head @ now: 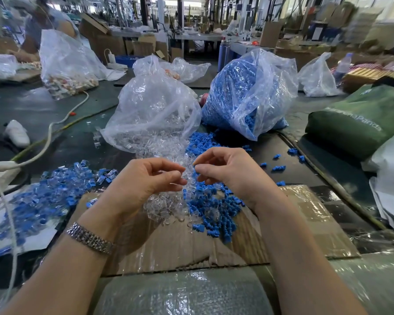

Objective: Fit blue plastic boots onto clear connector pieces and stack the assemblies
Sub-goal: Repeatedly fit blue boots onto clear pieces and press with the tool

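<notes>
My left hand (146,178) hovers over a heap of clear connector pieces (166,208), its fingers curled round clear pieces that are hard to make out. My right hand (228,169) is close beside it, thumb and forefinger pinched together at the tips; whether a piece sits between them I cannot tell. Loose blue boots (214,210) lie under and right of the hands on a cardboard sheet (305,223). A pile of finished blue-and-clear assemblies (50,196) lies to the left.
A clear bag of connector pieces (152,110) and a bag of blue boots (248,94) stand behind the hands. A green bag (355,123) lies at the right, a white cable (48,142) at the left. Another person (48,23) works at the far left.
</notes>
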Demonstrator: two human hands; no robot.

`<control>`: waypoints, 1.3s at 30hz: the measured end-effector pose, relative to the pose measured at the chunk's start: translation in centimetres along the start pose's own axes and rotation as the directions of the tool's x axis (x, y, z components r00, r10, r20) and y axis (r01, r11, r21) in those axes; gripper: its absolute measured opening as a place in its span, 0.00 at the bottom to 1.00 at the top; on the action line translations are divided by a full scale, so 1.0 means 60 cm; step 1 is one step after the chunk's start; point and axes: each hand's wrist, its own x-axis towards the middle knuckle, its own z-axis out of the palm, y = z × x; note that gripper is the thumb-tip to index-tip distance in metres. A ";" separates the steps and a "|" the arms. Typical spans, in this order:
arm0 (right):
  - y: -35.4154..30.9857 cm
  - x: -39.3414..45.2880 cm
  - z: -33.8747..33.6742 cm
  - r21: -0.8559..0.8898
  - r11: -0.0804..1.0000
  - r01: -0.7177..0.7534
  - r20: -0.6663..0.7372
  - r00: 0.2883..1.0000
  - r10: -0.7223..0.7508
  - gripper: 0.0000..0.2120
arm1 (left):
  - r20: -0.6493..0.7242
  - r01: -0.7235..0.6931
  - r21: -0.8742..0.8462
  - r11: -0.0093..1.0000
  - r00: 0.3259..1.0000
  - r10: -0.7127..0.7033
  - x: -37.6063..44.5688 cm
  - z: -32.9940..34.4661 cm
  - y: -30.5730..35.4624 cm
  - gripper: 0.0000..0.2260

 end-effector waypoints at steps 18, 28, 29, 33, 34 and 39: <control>-0.011 -0.006 0.010 -0.018 0.986 0.165 0.075 0.984 -0.163 0.03 | 0.027 -0.043 -0.125 0.991 0.999 0.047 -0.004 0.014 0.014 0.33; -0.004 0.000 0.014 -0.130 0.963 0.236 0.078 0.971 -0.228 0.04 | 0.011 -0.020 -0.248 0.969 1.000 0.023 -0.009 0.018 0.018 0.19; -0.004 0.000 0.015 -0.127 0.961 0.246 0.076 0.968 -0.238 0.05 | 0.044 0.005 -0.287 0.958 0.999 0.008 -0.011 0.017 0.019 0.17; -0.003 -0.002 0.015 -0.145 0.954 0.264 0.090 0.963 -0.253 0.05 | 0.043 0.038 -0.256 0.966 0.999 -0.028 -0.013 0.017 0.022 0.14; -0.002 -0.001 0.014 -0.154 0.952 0.266 0.089 0.963 -0.255 0.04 | 0.027 0.028 -0.213 0.977 0.999 -0.023 -0.013 0.018 0.023 0.14; -0.002 0.000 0.014 -0.165 0.945 0.282 0.080 0.959 -0.272 0.04 | -0.023 0.009 -0.190 0.982 1.000 -0.014 -0.013 0.020 0.024 0.15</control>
